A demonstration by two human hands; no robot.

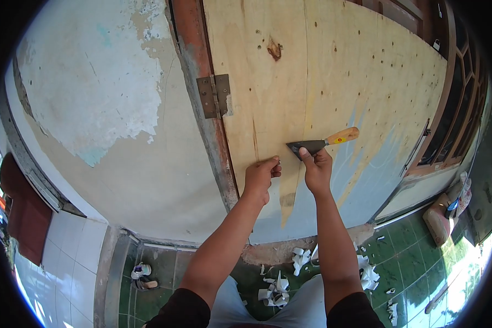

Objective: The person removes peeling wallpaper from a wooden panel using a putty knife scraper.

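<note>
My right hand (318, 167) grips a putty knife (311, 146) by its dark metal blade, the thumb on the blade's face. The wooden handle (344, 135) points up and to the right, and the blade's tip points left. My left hand (261, 177) is closed, fingertips pinched together, close to the door's surface; what it holds, if anything, is too small to name. Both hands are in front of a plywood door (333, 82), bare wood above with pale blue covering left low down. A rusty hinge (214, 96) joins the door to its reddish frame.
A wall with peeling paint (104, 93) stands at the left. White peeled scraps (276, 290) lie on the green tiled floor (402, 257) below. Sandals (144, 277) are at the lower left. A sack (438, 218) and a barred window (455, 115) are at the right.
</note>
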